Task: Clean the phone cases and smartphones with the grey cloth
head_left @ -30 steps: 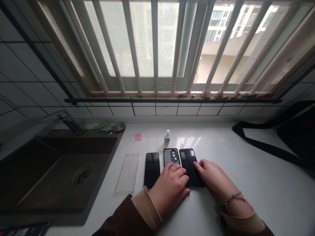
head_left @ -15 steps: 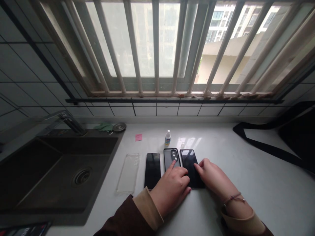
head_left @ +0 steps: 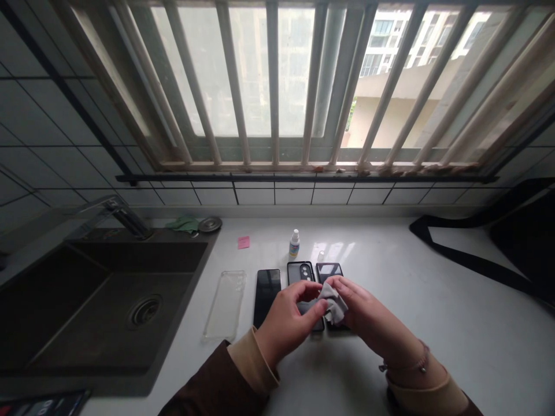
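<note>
1. Hands are held close together, a grey cloth (head_left: 333,303) being pinched between the left hand (head_left: 286,326) and the right hand (head_left: 368,312).
2. Directly below the cloth, at 12 o'clock, a dark phone (head_left: 300,271) with a camera island is laid flat on the tabletop (head_left: 416,271).
3. A black phone (head_left: 328,271) is seen at 1 o'clock, another black phone (head_left: 266,292) at 10 o'clock.
4. A clear phone case (head_left: 225,304) lies at 9 o'clock; a small bottle (head_left: 294,244) stands farther out at 12 o'clock.

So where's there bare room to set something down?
Bare white counter lies between the rightmost black phone and the black strap. It's crowded where the left hand and right hand hold a grey cloth above the phones.
</note>
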A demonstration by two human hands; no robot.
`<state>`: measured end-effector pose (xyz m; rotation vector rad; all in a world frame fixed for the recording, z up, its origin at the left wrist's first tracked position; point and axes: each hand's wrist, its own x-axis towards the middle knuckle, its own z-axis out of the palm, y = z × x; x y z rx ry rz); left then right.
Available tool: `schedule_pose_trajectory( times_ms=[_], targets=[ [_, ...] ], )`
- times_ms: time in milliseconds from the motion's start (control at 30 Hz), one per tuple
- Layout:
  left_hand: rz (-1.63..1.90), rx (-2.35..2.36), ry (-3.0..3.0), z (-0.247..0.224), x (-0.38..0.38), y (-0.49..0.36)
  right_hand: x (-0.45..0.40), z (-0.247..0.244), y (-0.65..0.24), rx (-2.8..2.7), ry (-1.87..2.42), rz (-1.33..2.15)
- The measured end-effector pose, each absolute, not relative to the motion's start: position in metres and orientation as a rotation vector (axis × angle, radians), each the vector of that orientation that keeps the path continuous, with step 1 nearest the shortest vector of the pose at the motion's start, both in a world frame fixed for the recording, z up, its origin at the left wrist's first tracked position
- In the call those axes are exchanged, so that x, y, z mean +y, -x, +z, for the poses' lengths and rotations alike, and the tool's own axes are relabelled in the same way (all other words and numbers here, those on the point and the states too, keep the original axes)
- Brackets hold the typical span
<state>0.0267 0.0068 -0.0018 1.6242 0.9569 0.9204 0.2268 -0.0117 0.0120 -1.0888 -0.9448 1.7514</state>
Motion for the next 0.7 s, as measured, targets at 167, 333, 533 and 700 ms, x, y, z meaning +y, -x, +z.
schedule_pose_trajectory(
  times_ms=[167, 333, 533, 700],
  targets=[
    [0.894, 0.964, -1.384, -0.007, 0.014, -0.025, -0.009, 0.004, -0.224, -0.911, 0.997, 1.834],
    [0.91, 0.961, -1.363, -0.011, 0.018, -0.022, -0.005, -0.002, -0.225, -1.121, 1.063, 1.726],
    [0.911, 0.971, -1.364, -0.013, 0.018, -0.022, -0.002, -0.003, -0.223, -1.218, 1.092, 1.621],
    [0.967, 1.046, -1.403, -0.013, 0.018, -0.02, 0.007, -0.001, -0.223, -1.39, 1.161, 1.449]
  ],
)
